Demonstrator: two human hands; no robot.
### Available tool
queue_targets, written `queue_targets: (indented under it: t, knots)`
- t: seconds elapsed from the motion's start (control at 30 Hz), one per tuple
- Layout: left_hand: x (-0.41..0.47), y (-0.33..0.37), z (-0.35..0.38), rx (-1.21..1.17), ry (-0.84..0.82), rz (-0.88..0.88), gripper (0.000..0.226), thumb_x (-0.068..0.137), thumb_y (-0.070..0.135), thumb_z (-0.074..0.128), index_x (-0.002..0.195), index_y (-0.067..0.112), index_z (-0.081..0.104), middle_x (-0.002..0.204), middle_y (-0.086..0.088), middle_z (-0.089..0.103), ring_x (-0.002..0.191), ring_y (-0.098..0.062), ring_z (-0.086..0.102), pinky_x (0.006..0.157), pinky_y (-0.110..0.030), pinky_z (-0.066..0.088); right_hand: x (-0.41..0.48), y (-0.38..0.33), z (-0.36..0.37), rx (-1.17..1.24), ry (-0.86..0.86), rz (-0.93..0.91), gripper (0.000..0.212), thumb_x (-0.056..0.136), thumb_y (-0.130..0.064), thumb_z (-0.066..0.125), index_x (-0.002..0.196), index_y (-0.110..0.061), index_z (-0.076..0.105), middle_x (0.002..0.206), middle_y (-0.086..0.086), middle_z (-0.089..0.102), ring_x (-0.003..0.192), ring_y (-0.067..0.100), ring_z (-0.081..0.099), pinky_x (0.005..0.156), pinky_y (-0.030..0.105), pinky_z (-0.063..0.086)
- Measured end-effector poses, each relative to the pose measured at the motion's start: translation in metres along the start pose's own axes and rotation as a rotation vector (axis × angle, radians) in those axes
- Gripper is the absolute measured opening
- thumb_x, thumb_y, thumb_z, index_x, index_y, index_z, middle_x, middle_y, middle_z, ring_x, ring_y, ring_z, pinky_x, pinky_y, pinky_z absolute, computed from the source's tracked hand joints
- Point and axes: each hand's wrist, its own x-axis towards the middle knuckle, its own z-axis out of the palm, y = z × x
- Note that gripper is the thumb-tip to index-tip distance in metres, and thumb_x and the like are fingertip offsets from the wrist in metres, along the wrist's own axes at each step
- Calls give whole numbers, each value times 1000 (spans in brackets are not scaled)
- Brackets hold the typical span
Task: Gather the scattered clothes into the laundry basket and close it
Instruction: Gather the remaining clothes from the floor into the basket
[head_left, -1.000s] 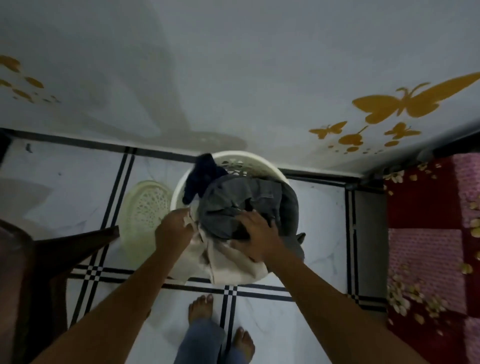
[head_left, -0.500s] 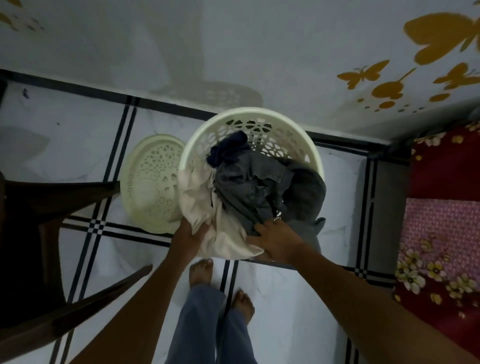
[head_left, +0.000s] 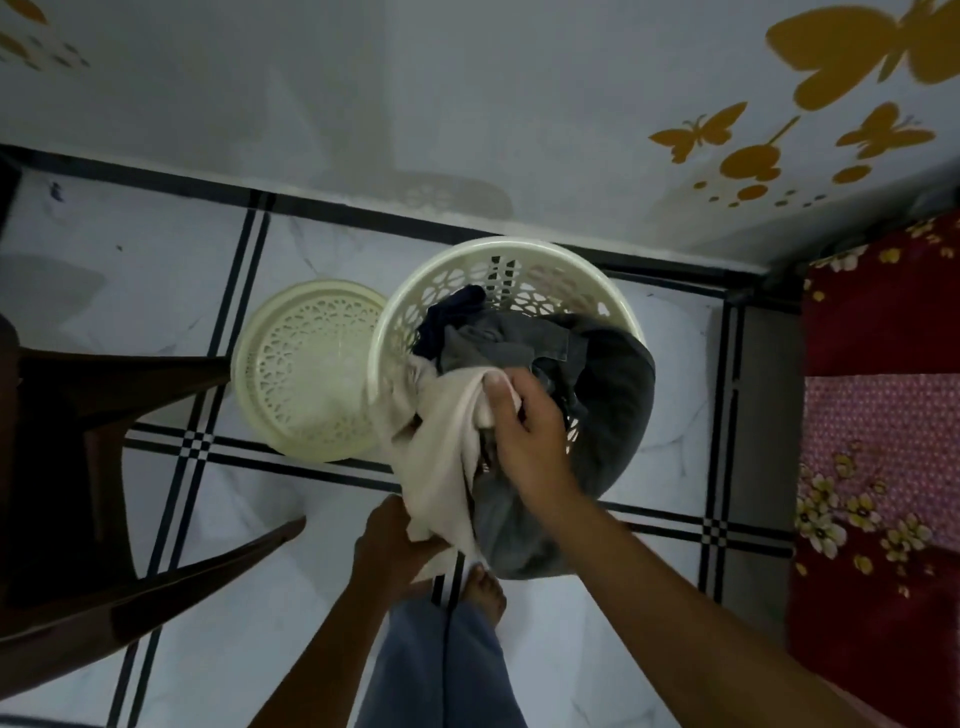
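A cream perforated laundry basket (head_left: 498, 254) stands on the floor against the wall, stuffed with clothes. A cream cloth (head_left: 441, 452) hangs over its near rim. My right hand (head_left: 524, 431) grips the upper end of that cloth over the basket. My left hand (head_left: 395, 545) holds its lower end below the rim. Grey garments (head_left: 613, 395) spill over the right and near side, and a dark blue piece (head_left: 452, 317) lies at the back. The round cream lid (head_left: 306, 369) lies flat on the floor left of the basket.
A dark wooden chair (head_left: 104, 467) stands at the left. A red and pink flowered bed cover (head_left: 878, 415) fills the right edge. The wall with orange butterfly stickers (head_left: 852, 57) is behind the basket. My bare foot (head_left: 485, 592) and jeans are just below it.
My right hand has moved from the grey garment to the cream cloth's upper end. My left hand has dropped lower along the cloth. The view has shifted closer over the basket.
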Motion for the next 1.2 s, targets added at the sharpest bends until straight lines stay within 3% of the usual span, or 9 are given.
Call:
queue_targets:
  t: [0.1,0.17,0.33,0.43,0.57,0.73,0.87,1.03,1.2]
  knots:
    - [-10,17,2,-123,44,58,9,89,22,60,85,26,68,84,4,65,89,-21,70,65,-23,56,36,-19,9,356,212,327,22,101,-32,48,89,-18,60,82,-3,64,79,5,62,79,26,54]
    - [-10,24,-4,-252,4,27,33,98,8,46,84,31,65,81,4,67,72,-10,69,54,-15,53,69,-10,8,414,282,434,18,100,-35,47,99,-23,60,98,-3,65,96,14,62,94,36,52]
    - [-6,35,-44,-694,-16,-167,13,93,22,57,105,28,59,101,-2,64,97,-27,61,88,-45,53,104,37,-34,-232,88,348,38,95,-44,43,116,-16,60,122,11,60,113,28,55,96,37,45]
    - [-7,84,-67,-1084,-183,-223,14,98,15,51,106,18,62,100,-4,69,95,-23,64,85,-46,53,80,61,-67,-464,320,241,44,89,-54,50,116,-19,57,126,10,54,117,28,51,99,41,45]
    - [16,173,-74,-1465,-284,-236,17,100,3,41,98,2,58,98,-15,69,94,-25,64,93,-40,48,20,106,-97,-175,379,544,89,75,-51,77,144,-14,32,144,13,42,130,28,44,108,39,39]
    - [56,185,-73,-563,180,242,44,92,24,53,135,19,48,136,-8,57,122,-25,56,106,-40,43,-16,141,-103,-203,99,801,68,77,-57,71,122,-8,57,115,11,65,99,25,60,90,35,51]
    - [45,101,-55,-152,744,24,72,74,32,74,138,15,44,140,-9,51,130,-29,46,105,-50,41,-8,139,-105,-455,49,759,58,81,-57,67,95,-1,64,84,9,63,89,32,66,70,32,48]
    - [32,30,2,-804,-31,-414,93,76,48,75,150,19,26,146,-6,46,125,-25,51,100,-44,43,-9,128,-102,-596,4,806,68,80,-65,61,105,-2,62,99,15,68,96,32,65,73,32,46]
    - [38,26,31,-921,131,-237,55,86,25,68,136,13,50,133,-13,59,109,-28,60,86,-40,55,-21,111,-104,-585,-46,749,52,90,-53,57,103,-3,65,105,16,69,86,24,60,77,30,46]
